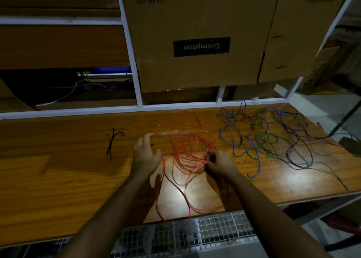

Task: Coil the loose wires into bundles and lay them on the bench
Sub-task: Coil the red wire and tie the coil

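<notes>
from the head view, your right hand (220, 163) pinches the red wire (187, 152) at the right edge of its loose loops, fingers curled in on the strands. your left hand (146, 152) is spread wide, fingers straight, just left of the red loops; it appears to hover over or rest lightly on the counter (58, 160), but the dim light makes it hard to tell whether it touches any wire. the red wire lies mid-counter in a rough, sprawling ring, with long strands trailing toward you and over the front edge above the wire mesh (195, 232).

to the right, the blue and green wires (263, 138) lie well apart from the red, tangled in open loops across the counter, not gathered at all. to the left, a small cluster of black ties (112, 142) lies alone, seemingly unused.

as a judgement, you are early in the task: no finished bundle shows anywhere. the red wire is only partly gathered and needs its trailing ends drawn in and coiled tight; the blue and green tangle is left to separate and coil after that.
</notes>
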Demonstrator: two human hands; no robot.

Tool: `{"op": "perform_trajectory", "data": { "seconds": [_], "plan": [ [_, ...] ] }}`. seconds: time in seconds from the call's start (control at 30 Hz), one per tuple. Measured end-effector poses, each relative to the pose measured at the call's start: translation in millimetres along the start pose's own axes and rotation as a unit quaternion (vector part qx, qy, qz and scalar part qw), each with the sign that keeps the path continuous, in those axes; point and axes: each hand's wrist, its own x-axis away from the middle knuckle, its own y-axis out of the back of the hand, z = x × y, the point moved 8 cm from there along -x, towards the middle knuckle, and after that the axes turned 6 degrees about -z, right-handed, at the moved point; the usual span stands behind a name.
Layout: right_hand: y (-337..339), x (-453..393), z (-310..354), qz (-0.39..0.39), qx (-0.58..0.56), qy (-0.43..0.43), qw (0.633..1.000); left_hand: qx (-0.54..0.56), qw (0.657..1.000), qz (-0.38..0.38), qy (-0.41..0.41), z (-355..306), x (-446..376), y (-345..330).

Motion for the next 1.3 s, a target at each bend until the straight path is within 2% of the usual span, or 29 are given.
{"op": "perform_trajectory", "data": {
  "seconds": [0.1, 0.2, 0.27, 0.4, 0.5, 0.57, 0.63, 0.7, 0.73, 0.8, 0.87, 0.93, 1.0, 1.07, 1.1, 1.17, 1.23, 1.3],
  "plan": [
    [3.7, 5.2, -9.0, 0.0, -0.038, -0.027, 0.999, -0.085, 0.994, 0.056, -0.032, -15.6, -22.6, -11.9],
    [2.2, 6.7, -17.6, -0.001, -0.064, -0.055, 0.996, -0.26, 0.955, 0.103, -0.095, -20.1, -30.2, -30.0],
    [4.9, 6.4, -24.8, -0.01, -0.079, -0.074, 0.994, -0.299, 0.943, 0.096, -0.109, -19.5, -34.0, -31.9],
    [25.0, 2.1, -36.3, -0.069, -0.08, -0.117, 0.987, -0.192, 0.978, 0.02, -0.084, -29.4, -44.8, -6.3],
    [61.2, -1.3, -19.3, -0.176, -0.11, -0.116, 0.971, -0.004, 0.999, 0.031, -0.045, -45.7, -48.9, 10.4],
    [77.8, -8.0, 3.4, -0.2, -0.157, -0.096, 0.962, 0.094, 0.993, 0.052, -0.051, -63.1, -44.8, 17.5],
    [82.2, -19.5, 25.7, -0.168, -0.233, -0.069, 0.955, 0.153, 0.985, 0.056, -0.06, -77.7, -41.2, 24.7],
    [77.3, -31.1, 45.0, -0.086, -0.293, -0.041, 0.951, 0.228, 0.97, 0.058, -0.053, -87.8, -41.3, 30.8],
    [72.4, -37.6, 52.4, -0.041, -0.275, -0.025, 0.96, 0.254, 0.964, 0.055, -0.059, -93.3, -42.1, 34.7],
    [62.3, -48.4, 64.3, 0.032, -0.158, 0.015, 0.987, 0.287, 0.953, 0.047, -0.085, -103.6, -44.1, 43.2],
    [60.5, -56.4, 64.1, 0.04, -0.071, 0.018, 0.997, 0.294, 0.951, 0.023, -0.096, -107.9, -48.9, 54.0],
    [73.3, -63.0, 54.4, -0.017, -0.094, -0.01, 0.995, 0.229, 0.967, -0.018, -0.108, -102.4, -56.9, 66.5],
    [100.2, -66.0, 37.3, -0.128, -0.116, -0.028, 0.985, 0.123, 0.985, -0.041, -0.117, -90.5, -62.0, 74.3],
    [123.0, -64.4, 21.4, -0.206, -0.115, -0.033, 0.971, 0.034, 0.996, -0.038, -0.07, -73.8, -62.1, 73.6],
    [126.2, -64.3, 15.2, -0.201, -0.128, -0.039, 0.97, -0.033, 0.998, -0.037, -0.036, -64.0, -61.3, 71.4],
    [115.4, -63.0, 4.4, -0.139, -0.19, -0.048, 0.971, -0.223, 0.975, -0.003, -0.003, -49.1, -54.1, 61.6],
    [95.9, -54.4, -9.8, -0.089, -0.254, -0.085, 0.959, -0.385, 0.921, 0.058, -0.007, -35.0, -45.7, 45.0],
    [77.2, -43.4, -34.4, -0.092, -0.276, -0.123, 0.949, -0.454, 0.886, 0.095, -0.019, -24.6, -39.6, 27.2]
  ]
}}
